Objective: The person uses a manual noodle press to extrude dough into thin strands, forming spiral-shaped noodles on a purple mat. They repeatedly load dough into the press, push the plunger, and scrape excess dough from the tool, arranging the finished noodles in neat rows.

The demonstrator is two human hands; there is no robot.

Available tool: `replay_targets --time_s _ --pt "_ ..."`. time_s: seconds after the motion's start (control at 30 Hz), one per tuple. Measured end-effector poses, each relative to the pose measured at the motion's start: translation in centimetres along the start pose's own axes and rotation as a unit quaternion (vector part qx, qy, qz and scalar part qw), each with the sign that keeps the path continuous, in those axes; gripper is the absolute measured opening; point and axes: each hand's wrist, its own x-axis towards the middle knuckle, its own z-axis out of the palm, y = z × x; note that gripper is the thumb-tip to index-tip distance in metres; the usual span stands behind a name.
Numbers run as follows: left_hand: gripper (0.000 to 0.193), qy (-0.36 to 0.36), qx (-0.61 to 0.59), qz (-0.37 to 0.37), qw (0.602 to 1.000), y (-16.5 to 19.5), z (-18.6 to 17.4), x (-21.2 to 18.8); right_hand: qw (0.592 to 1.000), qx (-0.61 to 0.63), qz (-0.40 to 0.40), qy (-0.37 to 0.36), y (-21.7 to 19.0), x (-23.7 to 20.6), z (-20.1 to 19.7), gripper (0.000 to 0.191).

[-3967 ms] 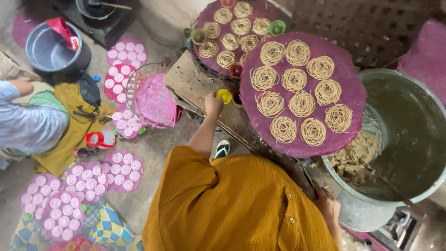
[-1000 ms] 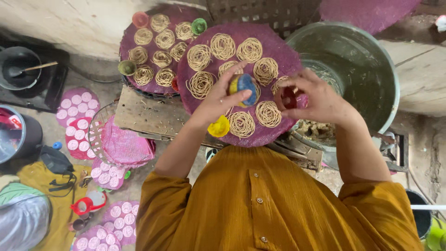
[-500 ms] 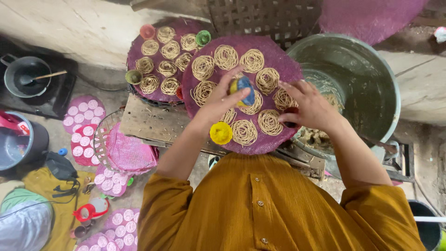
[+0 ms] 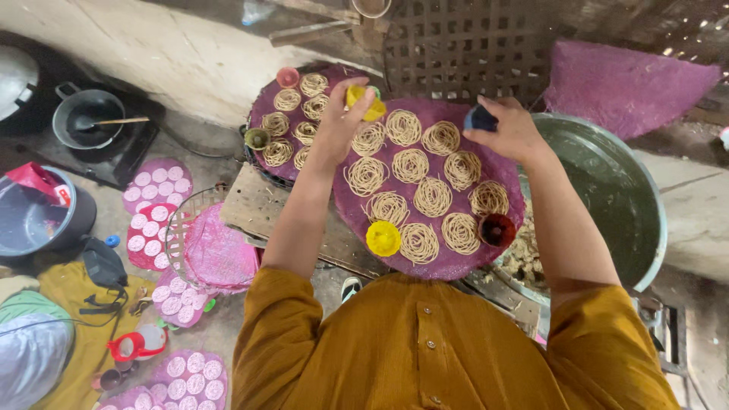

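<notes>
Far left of both hands, on the floor, a dark pot (image 4: 87, 114) with a wooden spoon sits on a burner, and small pink mats with white discs (image 4: 156, 199) lie below it. A wire basket (image 4: 182, 235) holding a pink mat stands just left of the left forearm.

Left hand (image 4: 338, 121): raised over the seam between two purple round mats. The fingers are closed on a yellow cup-shaped mould (image 4: 364, 101), held at the fingertips, its open face turned roughly sideways. Directly left of these fingers lies the rear purple mat (image 4: 262, 102), carrying noodle coils and small coloured cups. Below and right of these fingers lies the front purple mat (image 4: 456, 262), covered with rows of round noodle coils (image 4: 411, 165).

A second yellow mould (image 4: 383, 238) rests on the front mat's near edge, well below the left fingers and nearer to the left hand than to the right. A dark red cup (image 4: 497, 228) rests at the mat's near right edge, below the right hand.

Right hand (image 4: 509, 129): raised over the far right edge of the front mat. The fingers are clamped on a dark blue piece (image 4: 480, 118) that projects to the left, toward the yellow mould; the two held parts are near but apart.

Right of the right fingers stands a large metal basin (image 4: 623, 175) with dough (image 4: 524, 262) in its bottom.
</notes>
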Motion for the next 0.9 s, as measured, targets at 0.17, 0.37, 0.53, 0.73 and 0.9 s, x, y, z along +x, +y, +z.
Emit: replay_targets --time_s 0.17,0.37,0.53,0.73,0.9 --pt "0.052 0.105 0.091 0.055 0.989 -1.3 -2.6 -0.3 0.986 -0.152 0.045 -0.048 -0.6 0.2 1.6 0.097" --pt "0.064 0.147 0.274 0.129 0.942 -3.1 -3.9 -2.6 0.988 -0.154 -0.005 0.005 -1.0 -0.3 1.6 0.112" --pt "0.1 0.103 0.311 0.175 0.928 -3.9 -4.7 -5.2 0.995 -0.088 -0.009 0.046 0.7 -1.8 1.9 0.097" --pt "0.114 0.064 0.342 0.136 0.928 -5.1 -5.6 -6.0 0.997 -0.052 -0.02 0.061 3.2 -3.6 3.0 0.088" --pt "0.11 0.071 0.294 0.167 0.938 -6.9 -7.0 -6.8 0.998 -0.013 0.034 0.056 4.0 -5.9 2.4 0.084"
